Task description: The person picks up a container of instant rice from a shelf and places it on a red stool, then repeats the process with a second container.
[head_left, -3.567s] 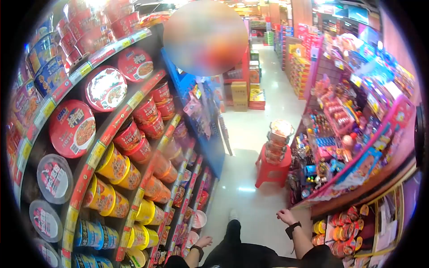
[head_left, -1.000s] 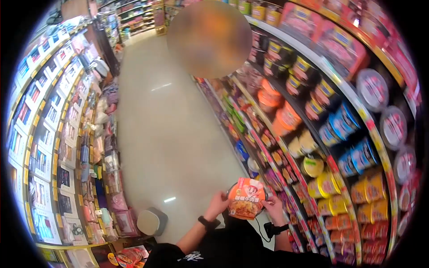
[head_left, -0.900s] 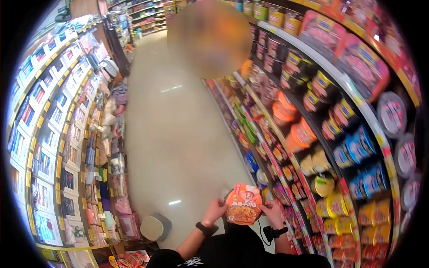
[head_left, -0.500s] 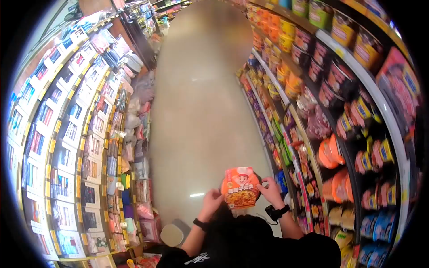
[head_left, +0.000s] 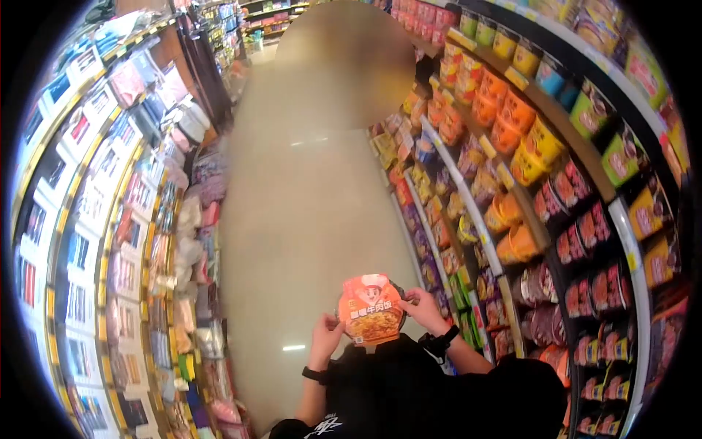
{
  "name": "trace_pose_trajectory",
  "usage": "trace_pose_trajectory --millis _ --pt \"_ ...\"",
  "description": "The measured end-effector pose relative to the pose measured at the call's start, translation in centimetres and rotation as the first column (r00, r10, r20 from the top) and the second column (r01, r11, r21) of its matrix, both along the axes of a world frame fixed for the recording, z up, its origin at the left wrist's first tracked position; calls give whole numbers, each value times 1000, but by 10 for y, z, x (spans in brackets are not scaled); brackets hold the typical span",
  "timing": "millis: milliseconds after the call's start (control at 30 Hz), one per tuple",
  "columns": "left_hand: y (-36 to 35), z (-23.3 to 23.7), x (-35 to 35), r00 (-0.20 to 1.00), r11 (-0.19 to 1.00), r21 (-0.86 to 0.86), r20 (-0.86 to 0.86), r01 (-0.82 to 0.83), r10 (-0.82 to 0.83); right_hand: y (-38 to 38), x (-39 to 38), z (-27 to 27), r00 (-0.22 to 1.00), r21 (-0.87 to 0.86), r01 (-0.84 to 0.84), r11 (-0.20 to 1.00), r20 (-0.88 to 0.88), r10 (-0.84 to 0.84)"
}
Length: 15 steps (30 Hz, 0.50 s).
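Observation:
A round pack of instant rice [head_left: 373,311] with an orange-red printed sleeve is held in front of my chest. Its face, with a cartoon figure, white lettering and a picture of food, is turned up toward me. My left hand [head_left: 327,338] grips the left edge, thumb and fingers closed on it. On the right rim, my right hand [head_left: 424,310] pinches the pack near its dark tub edge. Both wrists wear black bands. The underside of the pack is hidden.
Shelves of noodle cups and tubs, such as yellow buckets [head_left: 537,150], line the right side. Boxed textiles [head_left: 80,249] and bagged goods fill the left shelves. A pale shiny aisle floor [head_left: 314,205] runs between them. A blurred patch covers the far aisle.
The view has shifted forward along the aisle and to the right. The pack stays in both hands and sits slightly further left in view. The grey stool-like object at lower left is out of view.

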<state>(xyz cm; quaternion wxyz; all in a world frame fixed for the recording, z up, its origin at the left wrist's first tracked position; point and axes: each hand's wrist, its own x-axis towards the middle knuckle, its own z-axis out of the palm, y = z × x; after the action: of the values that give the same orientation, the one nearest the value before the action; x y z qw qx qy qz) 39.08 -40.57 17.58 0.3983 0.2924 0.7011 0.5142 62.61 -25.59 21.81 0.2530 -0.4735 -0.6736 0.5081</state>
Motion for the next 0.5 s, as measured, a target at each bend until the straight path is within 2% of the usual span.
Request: trace_pose_trajectory --millis 67,100,200,233,333,400,433,500 --pt "49 21 -33 998 998 22 -24 62 -61 43 -24 -6 1000 27 6 1000 -24 -6" --pt "78 40 -44 995 997 -3 -69 74 -74 64 -37 1 998 -34 48 998 -28 -49" --pt "159 47 -87 979 988 -1 -135 153 -151 129 -71 -12 990 17 132 991 -53 -131" --pt "185 52 -101 975 980 -29 -95 197 -198 150 -82 -20 984 27 159 987 -83 -156" --pt "275 18 -142 966 967 -51 -59 250 -252 223 -113 -25 968 -74 206 976 -127 -214" --pt "338 14 -169 923 945 -166 -222 281 -314 280 -133 -36 976 -47 189 981 -96 -193" --pt "364 17 -179 918 947 -147 -242 286 -314 308 -147 -32 979 -19 191 981 -70 -191" --pt "424 22 -204 945 951 -75 -115 300 -307 361 -165 -19 984 17 171 985 -57 -170"
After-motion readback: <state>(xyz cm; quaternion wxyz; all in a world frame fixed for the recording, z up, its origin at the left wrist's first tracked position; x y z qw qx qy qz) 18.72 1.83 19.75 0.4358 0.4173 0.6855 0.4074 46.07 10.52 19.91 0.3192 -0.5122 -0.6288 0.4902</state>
